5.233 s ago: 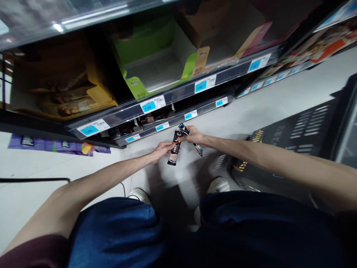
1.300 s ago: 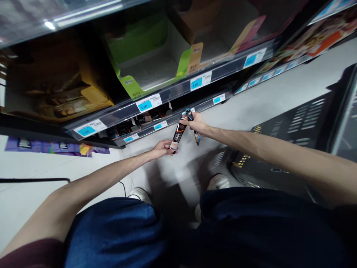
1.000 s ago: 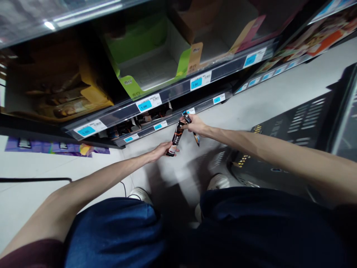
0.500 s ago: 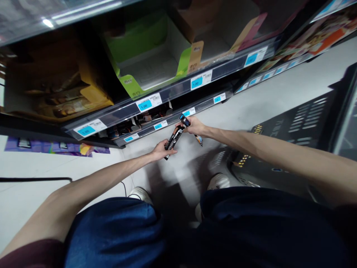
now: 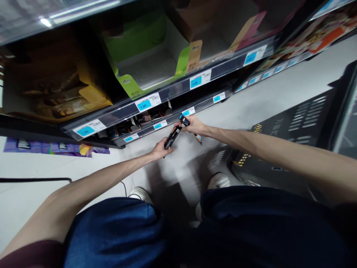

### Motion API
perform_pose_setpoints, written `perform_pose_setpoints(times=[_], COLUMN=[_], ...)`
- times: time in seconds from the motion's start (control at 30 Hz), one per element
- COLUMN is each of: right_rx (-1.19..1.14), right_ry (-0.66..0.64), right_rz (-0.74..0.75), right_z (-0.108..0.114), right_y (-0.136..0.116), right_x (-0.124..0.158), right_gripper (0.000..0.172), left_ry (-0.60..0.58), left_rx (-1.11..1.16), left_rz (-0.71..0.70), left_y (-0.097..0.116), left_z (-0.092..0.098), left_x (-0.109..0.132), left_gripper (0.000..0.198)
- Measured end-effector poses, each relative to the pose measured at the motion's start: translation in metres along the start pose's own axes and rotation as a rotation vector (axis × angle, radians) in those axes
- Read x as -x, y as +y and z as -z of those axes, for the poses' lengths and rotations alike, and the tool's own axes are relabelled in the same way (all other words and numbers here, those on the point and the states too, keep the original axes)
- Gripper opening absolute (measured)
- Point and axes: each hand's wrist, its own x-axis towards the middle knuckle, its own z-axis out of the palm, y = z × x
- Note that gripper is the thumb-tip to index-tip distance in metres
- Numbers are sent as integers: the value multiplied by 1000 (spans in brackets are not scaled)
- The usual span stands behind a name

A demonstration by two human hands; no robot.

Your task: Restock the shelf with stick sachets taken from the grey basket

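Both my arms reach down toward the lowest shelf of a store rack. My left hand is closed on the lower end of a narrow black snack packet. My right hand pinches that packet's upper end and also grips a second slim packet with a blue top, whose orange end sticks out below the fist. The black packet lies slanted between the two hands, just in front of the shelf's edge with its blue price tags.
Above, a green open display box and a yellow box of wrapped bars sit on the shelf. A black perforated cabinet stands at the right. Purple packets lie on the floor at left. My shoes rest on pale tiles.
The black packet has turned from nearly upright to slanted and edge-on. My left hand has closed more tightly round its lower end. The right hand stays near the lowest shelf's edge.
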Motion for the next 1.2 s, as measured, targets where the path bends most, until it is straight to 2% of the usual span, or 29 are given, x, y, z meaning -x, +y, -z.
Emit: perform_pose_setpoints(times=[0.17, 0.4, 0.5, 0.6, 0.67, 0.77, 0.9, 1.03, 1.13, 1.2], right_rx=[32, 37, 17, 16, 10, -10, -53, -28, -8, -5], right_ry=[39, -161, -136, 59, 190, 281, 274, 205, 151, 127], right_rz=[20, -3, -18, -88, -141, -175, -130, -83, -68, -78], right_z=[2, 3, 1, 2, 4, 7, 9, 12, 13, 12], right_y=[-3, -7, -1, 5, 6, 4, 0, -1, 1, 3], right_x=[0, 4, 1, -6, -10, -14, -15, -15, -15, -15], right_gripper=[27, 38, 32, 25, 20, 18, 25, 35, 39, 40], left_ry=[-73, -302, -320, -171, -63, 20, 99, 113, 187, 192], left_rx=[80, 499, 469, 295, 113, -179, -558, -958, -1104, -1130], left_rz=[-43, 114, 127, 36, -68, -195, -272, -273, -237, -231], left_y=[5, 15, 16, 16, 17, 23, 38, 52, 58, 58], left_z=[3, 6, 7, 8, 12, 21, 43, 76, 105, 124], left_x=[-2, 1, 1, -3, -8, -12, -13, -10, -9, -10], left_gripper=[65, 69, 65, 65, 72, 84, 68, 57, 57, 57])
